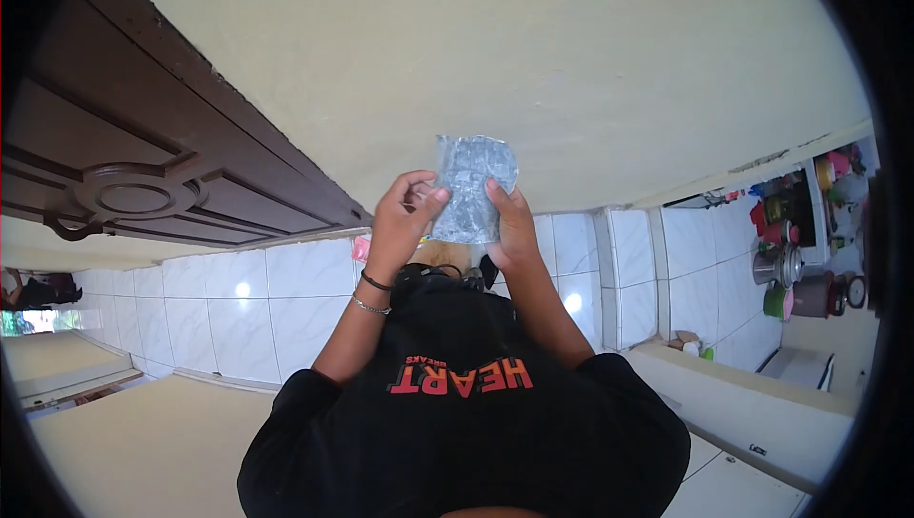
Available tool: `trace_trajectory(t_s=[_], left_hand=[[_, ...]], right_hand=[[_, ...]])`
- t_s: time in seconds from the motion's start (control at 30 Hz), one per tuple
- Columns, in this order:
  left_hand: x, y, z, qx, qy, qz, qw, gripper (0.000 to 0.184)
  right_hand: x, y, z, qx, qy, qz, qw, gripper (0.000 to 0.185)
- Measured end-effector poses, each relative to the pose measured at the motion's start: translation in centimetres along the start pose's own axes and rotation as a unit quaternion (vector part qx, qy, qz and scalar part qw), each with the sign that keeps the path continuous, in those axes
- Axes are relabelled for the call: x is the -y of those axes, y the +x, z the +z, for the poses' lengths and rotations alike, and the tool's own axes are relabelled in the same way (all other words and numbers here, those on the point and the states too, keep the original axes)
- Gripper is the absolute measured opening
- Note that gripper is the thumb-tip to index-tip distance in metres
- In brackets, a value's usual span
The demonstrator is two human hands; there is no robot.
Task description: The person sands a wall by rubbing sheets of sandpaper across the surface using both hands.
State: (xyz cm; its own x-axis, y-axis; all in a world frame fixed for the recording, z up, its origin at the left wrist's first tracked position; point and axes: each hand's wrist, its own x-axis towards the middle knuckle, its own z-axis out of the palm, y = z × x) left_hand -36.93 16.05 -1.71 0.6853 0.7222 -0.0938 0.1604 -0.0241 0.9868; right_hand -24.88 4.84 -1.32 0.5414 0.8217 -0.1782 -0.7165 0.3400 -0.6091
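fingers (493, 189) narrow, pinching a crinkled silvery packet (466, 202) by its two side edges. at the left edge, the thumb of the left hand (405, 209) presses beside curled fingers, though from where i stand its firmness cannot be told; at the right, the thumb of the right hand (514, 228) lies across the near face, the other fingers mostly hidden. the packet is held out before the body, between both hands. the step in hand appears to be steadying or handling this packet; a next move, in my judgement, calls for an even grip, the thin material looking easily creased. farther out: two bracelets (371, 301) on the left wrist, a black shirt (457, 442), a tiled floor (309, 275), a pale wall (533, 42) ahead, a brown panelled door (257, 170) to the left, and cookware (779, 264) well apart at right.
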Motion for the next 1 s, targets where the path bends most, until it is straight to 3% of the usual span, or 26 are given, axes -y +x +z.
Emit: trace_trajectory(t_s=[0.07, 0.13, 0.2, 0.33, 0.43, 0.6, 0.7, 0.77, 0.8, 0.87, 0.9, 0.97, 1.0], left_hand=[[-0.8, -0.5, 0.6, 0.022, -0.070, 0.007, 0.997, 0.052], [-0.4, -0.4, -0.1, 0.040, -0.015, 0.016, 0.999, 0.046], [-0.9, -0.5, -0.4, 0.086, -0.159, -0.093, 0.979, 0.046], [-1.0, 0.0, -0.5, 0.079, -0.256, -0.088, 0.959, 0.046], [-1.3, 0.3, -0.6, 0.125, -0.338, -0.096, 0.928, 0.042], [-2.2, 0.9, 0.7, 0.137, -0.360, -0.094, 0.918, 0.040], [-3.1, 1.0, 1.6, 0.116, -0.356, -0.071, 0.925, 0.040], [-3.5, 0.9, 1.9, 0.102, -0.360, -0.061, 0.925, 0.039], [-3.6, 0.8, 1.9, 0.114, -0.355, -0.064, 0.926, 0.039], [-3.6, 0.6, 1.8, 0.127, -0.345, -0.069, 0.927, 0.039], [-3.6, 0.5, 1.9, 0.130, -0.331, -0.059, 0.933, 0.040], [-3.8, 0.5, 1.9, 0.136, -0.313, -0.050, 0.938, 0.040], [-3.9, 0.4, 1.8, 0.152, -0.305, -0.044, 0.939, 0.041]], right_hand=[[-0.7, -0.4, 0.9, -0.008, 0.014, 0.010, 1.000, 0.032], [-1.4, -0.5, 1.2, -0.010, -0.009, 0.022, 1.000, 0.032], [-1.3, -0.3, 1.0, -0.010, -0.032, 0.031, 0.999, 0.032], [-0.7, 0.3, -0.4, 0.047, -0.003, 0.069, 0.996, 0.037], [0.4, -0.1, -0.8, 0.082, 0.009, 0.107, 0.991, 0.041], [2.6, 0.1, -1.0, 0.144, -0.046, 0.127, 0.980, 0.048], [4.5, 0.6, -1.2, 0.186, -0.139, 0.089, 0.969, 0.053], [6.1, 0.8, -1.4, 0.180, -0.283, 0.082, 0.938, 0.054], [6.6, 0.8, -1.3, 0.181, -0.281, 0.080, 0.939, 0.054], [7.3, 0.7, -1.1, 0.224, -0.431, -0.005, 0.874, 0.059], [7.5, 0.5, -1.0, 0.223, -0.428, -0.007, 0.876, 0.059], [7.7, 0.0, -1.0, 0.219, -0.579, -0.090, 0.781, 0.063], [7.7, -0.5, -0.7, 0.217, -0.578, -0.092, 0.782, 0.063]])
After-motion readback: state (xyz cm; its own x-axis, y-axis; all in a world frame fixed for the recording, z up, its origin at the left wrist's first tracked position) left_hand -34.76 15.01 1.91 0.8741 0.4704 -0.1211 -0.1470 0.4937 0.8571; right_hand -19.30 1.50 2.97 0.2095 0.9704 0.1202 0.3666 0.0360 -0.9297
